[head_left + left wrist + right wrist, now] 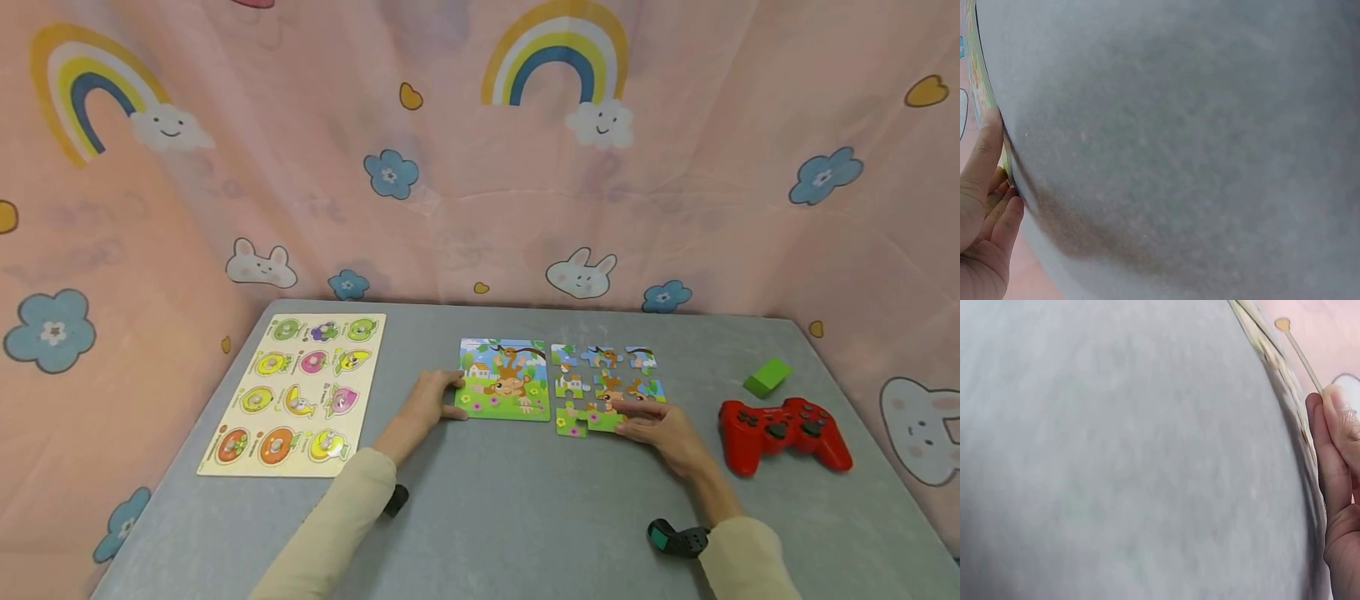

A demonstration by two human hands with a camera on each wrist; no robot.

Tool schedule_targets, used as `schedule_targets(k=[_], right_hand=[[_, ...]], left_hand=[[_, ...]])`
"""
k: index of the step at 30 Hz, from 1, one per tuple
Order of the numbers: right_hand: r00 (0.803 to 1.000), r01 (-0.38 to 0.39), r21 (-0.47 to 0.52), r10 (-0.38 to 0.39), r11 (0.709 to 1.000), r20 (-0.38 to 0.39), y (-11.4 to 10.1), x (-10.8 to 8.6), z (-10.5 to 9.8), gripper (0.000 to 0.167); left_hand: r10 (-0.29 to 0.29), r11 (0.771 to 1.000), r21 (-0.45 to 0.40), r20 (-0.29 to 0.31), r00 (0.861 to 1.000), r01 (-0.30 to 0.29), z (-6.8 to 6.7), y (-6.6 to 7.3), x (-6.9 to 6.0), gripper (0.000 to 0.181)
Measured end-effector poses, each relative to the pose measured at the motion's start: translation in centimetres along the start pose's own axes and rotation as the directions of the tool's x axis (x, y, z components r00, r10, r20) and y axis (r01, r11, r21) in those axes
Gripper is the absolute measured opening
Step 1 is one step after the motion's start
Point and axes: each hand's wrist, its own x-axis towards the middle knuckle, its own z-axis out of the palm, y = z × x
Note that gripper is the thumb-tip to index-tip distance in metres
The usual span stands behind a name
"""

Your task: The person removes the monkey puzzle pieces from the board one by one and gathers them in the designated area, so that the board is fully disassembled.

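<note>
A square picture board with a hanging cartoon monkey lies flat at mid-table. My left hand is at its left side, thumb and fingertips touching that edge; in the left wrist view the left hand meets the board's rim. To the right, several loose jigsaw pieces of a matching picture lie in spaced rows. My right hand pinches a green jigsaw piece at the near row. Seen edge-on in the right wrist view, that piece sticks out between thumb and finger of the right hand.
A cream board of fruit and vegetable pictures lies at the left. On the right are a red game controller and a green block. A pink printed curtain stands behind the grey table.
</note>
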Motion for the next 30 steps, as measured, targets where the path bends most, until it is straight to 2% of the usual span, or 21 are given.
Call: schedule_targets(k=[2,9,16,19,24,30], right_hand=[[1.000,-0.008,-0.016,0.008,1.000,-0.008,0.1,-0.3,-0.3,0.051],[1.000,-0.028,-0.053,0.028,0.998,0.011,0.2,-0.6,-1.3,0.051],[0.999,-0.044,-0.155,0.044,0.987,-0.007,-0.5,-0.7,-1.5,0.049],[1.000,-0.014,-0.252,0.010,0.968,-0.016,-1.0,-0.6,-1.4,0.045],[0.999,0.031,-0.415,-0.045,0.909,-0.025,-1.6,-0.3,-1.1,0.038],[0.998,0.050,-0.497,-0.061,0.866,-0.006,-1.9,-0.2,-1.0,0.035]], left_hand=[[0.008,1.000,0.004,-0.002,1.000,-0.008,0.0,0.0,0.0,0.061],[-0.027,1.000,-0.007,0.003,1.000,0.027,-0.1,0.1,0.0,0.057],[0.001,1.000,0.024,0.004,1.000,-0.001,0.0,0.0,0.0,0.054],[-0.002,1.000,0.009,-0.001,1.000,0.002,-0.1,0.0,0.0,0.054],[-0.004,1.000,0.008,-0.008,1.000,0.004,-0.2,0.0,-0.2,0.056],[0.005,1.000,0.021,-0.003,1.000,-0.005,-0.1,0.0,-0.1,0.058]])
